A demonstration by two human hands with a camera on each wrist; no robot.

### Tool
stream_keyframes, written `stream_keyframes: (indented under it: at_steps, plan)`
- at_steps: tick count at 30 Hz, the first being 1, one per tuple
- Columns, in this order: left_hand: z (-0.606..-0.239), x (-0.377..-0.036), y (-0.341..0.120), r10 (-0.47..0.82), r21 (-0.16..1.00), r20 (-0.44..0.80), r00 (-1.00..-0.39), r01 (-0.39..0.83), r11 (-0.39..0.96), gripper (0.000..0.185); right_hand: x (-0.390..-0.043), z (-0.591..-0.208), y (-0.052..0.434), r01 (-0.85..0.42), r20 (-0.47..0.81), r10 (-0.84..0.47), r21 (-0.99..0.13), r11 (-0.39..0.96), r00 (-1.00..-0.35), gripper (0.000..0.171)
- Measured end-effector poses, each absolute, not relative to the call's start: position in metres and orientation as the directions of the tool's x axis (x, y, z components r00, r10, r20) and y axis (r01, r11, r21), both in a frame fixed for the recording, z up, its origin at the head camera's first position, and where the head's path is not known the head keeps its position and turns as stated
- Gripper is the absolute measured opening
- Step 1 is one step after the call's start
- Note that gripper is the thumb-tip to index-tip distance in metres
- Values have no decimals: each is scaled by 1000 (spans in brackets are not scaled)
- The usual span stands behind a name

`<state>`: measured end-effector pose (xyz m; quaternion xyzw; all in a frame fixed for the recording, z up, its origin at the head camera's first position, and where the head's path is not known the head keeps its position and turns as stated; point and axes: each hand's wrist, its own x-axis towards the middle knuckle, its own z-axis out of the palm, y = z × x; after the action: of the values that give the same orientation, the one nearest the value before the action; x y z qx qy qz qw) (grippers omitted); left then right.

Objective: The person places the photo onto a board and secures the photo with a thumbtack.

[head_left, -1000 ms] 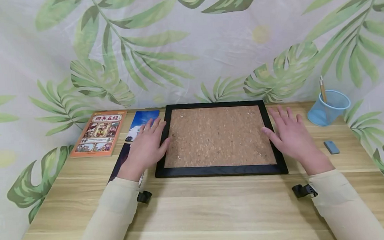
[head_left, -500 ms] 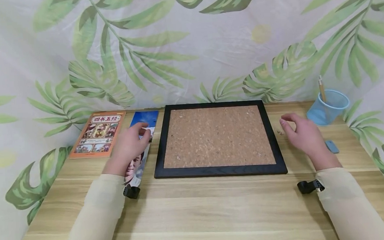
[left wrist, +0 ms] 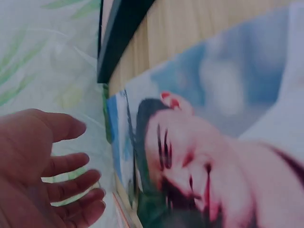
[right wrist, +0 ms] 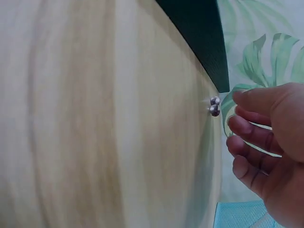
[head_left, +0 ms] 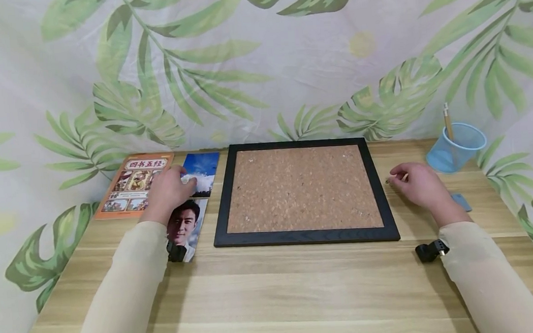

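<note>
A cork board (head_left: 302, 190) in a black frame lies on the wooden table. Left of it are a sky photo (head_left: 203, 174) and a portrait photo (head_left: 188, 224), also seen as a portrait photo (left wrist: 190, 161) in the left wrist view. My left hand (head_left: 164, 190) hovers over the sky photo and an orange booklet (head_left: 124, 200), fingers loosely bent, holding nothing. My right hand (head_left: 419, 185) is right of the frame, its fingers bent and apart. Just beyond its fingertips lie small shiny metal pieces (right wrist: 214, 106) with rounded heads; whether any finger touches them is hard to tell.
A blue mesh pencil cup (head_left: 455, 150) with a pencil (head_left: 447, 125) stands at the back right. A small blue-grey block (head_left: 462, 203) lies partly behind the right wrist. A leaf-patterned cloth (head_left: 287, 58) hangs along the table's back edge.
Both hands have left the board's sides. The left moved left toward the booklet, uncovering the portrait photo; the right moved outward, then its bent fingers came close to the metal pieces.
</note>
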<state>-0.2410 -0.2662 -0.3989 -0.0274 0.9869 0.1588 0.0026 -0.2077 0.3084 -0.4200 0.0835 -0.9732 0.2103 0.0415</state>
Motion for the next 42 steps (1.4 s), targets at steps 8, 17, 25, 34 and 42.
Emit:
stream_keyframes:
  at_steps: [8, 17, 25, 34, 42]
  plan:
    - [-408, -252, -272, -82, 214, -156, -984, -114, 970, 94, -214, -423, 308, -151, 65, -137, -407, 901, -988, 27]
    - [-411, -259, -272, -80, 287, -195, -977, -135, 948, 98, -219, -428, 308, -115, 44, -106, -386, 915, -993, 24]
    - [-417, -263, -281, -73, 378, -160, -984, -129, 917, 87, -219, -430, 305, -97, 27, -94, -399, 912, -995, 20]
    - [-417, -258, -289, -67, 557, -88, -994, -105, 824, 50, -221, -431, 302, -97, 22, -97, -410, 907, -995, 18]
    - [-421, -249, -293, -147, 702, -12, -989, -113, 703, 41, -218, -429, 302, -107, 38, -100, -422, 900, -994, 18]
